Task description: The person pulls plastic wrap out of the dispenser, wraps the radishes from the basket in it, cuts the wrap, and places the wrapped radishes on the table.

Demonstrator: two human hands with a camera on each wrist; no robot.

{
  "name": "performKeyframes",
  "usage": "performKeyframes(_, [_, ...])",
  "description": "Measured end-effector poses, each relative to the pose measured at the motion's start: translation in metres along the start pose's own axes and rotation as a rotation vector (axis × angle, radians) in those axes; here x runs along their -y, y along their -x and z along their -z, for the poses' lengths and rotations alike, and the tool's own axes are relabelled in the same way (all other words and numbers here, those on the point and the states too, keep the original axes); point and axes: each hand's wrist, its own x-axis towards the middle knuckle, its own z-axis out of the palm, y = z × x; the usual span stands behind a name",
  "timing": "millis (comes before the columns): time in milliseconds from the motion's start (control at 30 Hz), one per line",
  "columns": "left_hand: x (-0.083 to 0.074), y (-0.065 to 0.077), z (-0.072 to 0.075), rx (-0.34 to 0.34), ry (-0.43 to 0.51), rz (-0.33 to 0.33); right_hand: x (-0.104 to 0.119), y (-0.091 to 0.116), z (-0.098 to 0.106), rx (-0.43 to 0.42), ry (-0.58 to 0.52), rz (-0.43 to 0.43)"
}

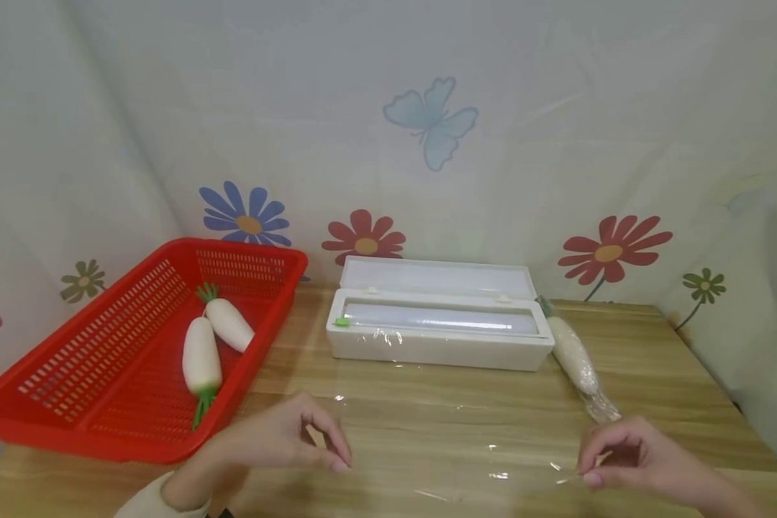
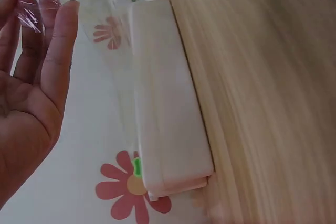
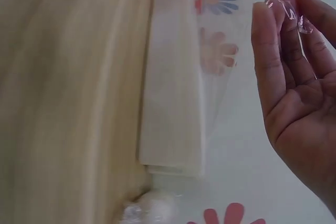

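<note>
A clear sheet of cling film (image 1: 498,475) stretches from a white dispenser box (image 1: 440,352) toward me, showing mostly as glints. My left hand (image 1: 298,435) pinches one corner of its near edge between thumb and fingers. At the other corner, my right hand (image 1: 641,460) pinches the film the same way. Crumpled film (image 2: 30,17) shows at the left fingertips in the left wrist view, and bunched film (image 3: 289,9) at the right fingertips in the right wrist view. The box's lid (image 1: 437,277) stands raised behind the film roll (image 1: 440,319); a green slider (image 1: 342,321) sits at its left end.
A red plastic basket (image 1: 246,381) stands on the left, with two white radishes in it, one nearer (image 1: 201,356) and one farther (image 1: 229,322). Right of the box lies a radish wrapped in film (image 1: 573,356). A flower-printed curtain (image 1: 492,208) hangs behind the wooden table (image 1: 673,374).
</note>
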Motion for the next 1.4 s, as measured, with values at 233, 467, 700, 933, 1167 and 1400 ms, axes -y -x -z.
performKeyframes(233, [0.021, 0.002, -0.012, 0.069, -0.110, 0.037, -0.023, 0.012, -0.018, -0.022, 0.050, -0.145])
performKeyframes(467, [0.035, -0.001, -0.018, 0.112, -0.280, 0.090, -0.029, 0.013, -0.030, -0.042, 0.171, -0.317])
performKeyframes(700, [0.042, -0.003, -0.022, 0.108, -0.393, 0.128, -0.030, 0.013, -0.036, -0.040, 0.212, -0.400])
performKeyframes(933, [0.042, -0.003, -0.022, 0.134, -0.393, 0.141, -0.035, 0.013, -0.035, 0.019, 0.157, -0.397])
performKeyframes(1167, [0.040, 0.000, -0.020, 0.142, -0.350, 0.224, -0.037, 0.015, -0.034, 0.000, 0.084, -0.490])
performKeyframes(1400, [0.036, 0.006, -0.016, 0.165, -0.270, 0.248, -0.038, 0.016, -0.039, -0.040, 0.079, -0.438])
